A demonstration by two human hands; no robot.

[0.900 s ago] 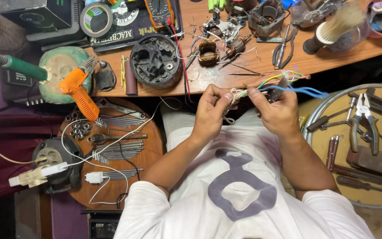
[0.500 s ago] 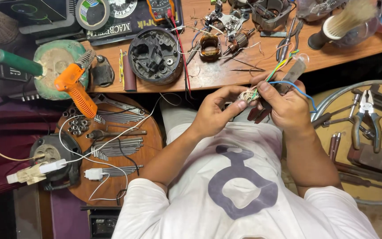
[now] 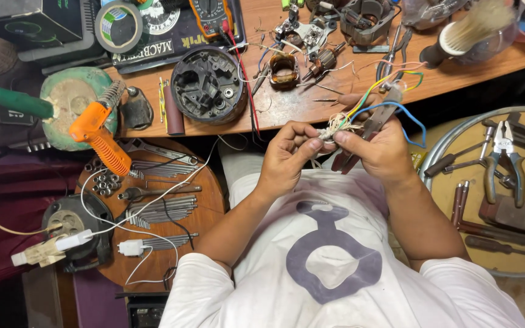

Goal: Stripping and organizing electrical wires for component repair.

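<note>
Cluttered wooden table [image 3: 287, 112] above lap; round wooden stool [image 3: 205, 200] left, metal tray [image 3: 457, 130] right. Tape roll [image 3: 118, 26] at table's far left. Left hand [image 3: 287, 155] pinches wire bundle [image 3: 335, 126]; right hand [image 3: 384, 152] grips pliers [image 3: 369, 124], pinching same bundle.

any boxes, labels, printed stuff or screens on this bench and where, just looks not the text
Dark box: top left corner of the bench, black with green markings.
Printed mat: under the tape roll, flat, dark with pale lettering.
Tape roll: on the mat, round, grey with a green and yellow patch inside.
Multimeter: top centre, orange-edged, its screen cut off by the frame.
</note>
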